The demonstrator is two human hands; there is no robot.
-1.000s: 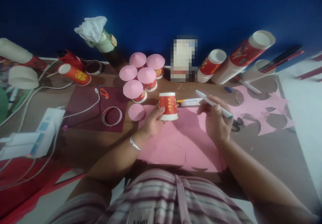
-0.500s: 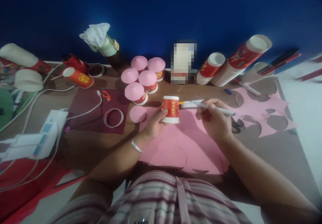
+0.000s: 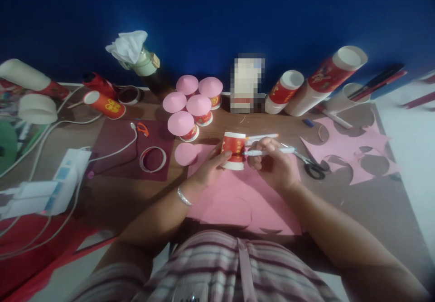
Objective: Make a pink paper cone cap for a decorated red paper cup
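Note:
My left hand (image 3: 215, 162) grips a red paper cup (image 3: 234, 144) by its left side, thumb across the front; the cup has white bands at top and bottom and yellow lettering. In my right hand (image 3: 273, 164) is a slim white marker (image 3: 272, 151), its tip pointing left and close to the cup's right side. I cannot tell whether the tip touches the cup. Pink paper sheets (image 3: 224, 198) lie under both hands. An orange-ended marker (image 3: 268, 136) lies just behind the right hand. A pink paper disc (image 3: 186, 154) rests left of the cup.
Several red cups topped with pink paper cones (image 3: 181, 124) stand at back left. Scissors (image 3: 314, 170) and cut pink scraps (image 3: 346, 143) lie to the right. Cup stacks (image 3: 309, 91) stand behind. At left are a paper ring (image 3: 152, 159) and a power strip (image 3: 68, 179) with cables.
My right hand has moved left and slightly down, bringing the marker beside the cup. The cup has turned a little and shifted slightly down. The scissors are now more exposed.

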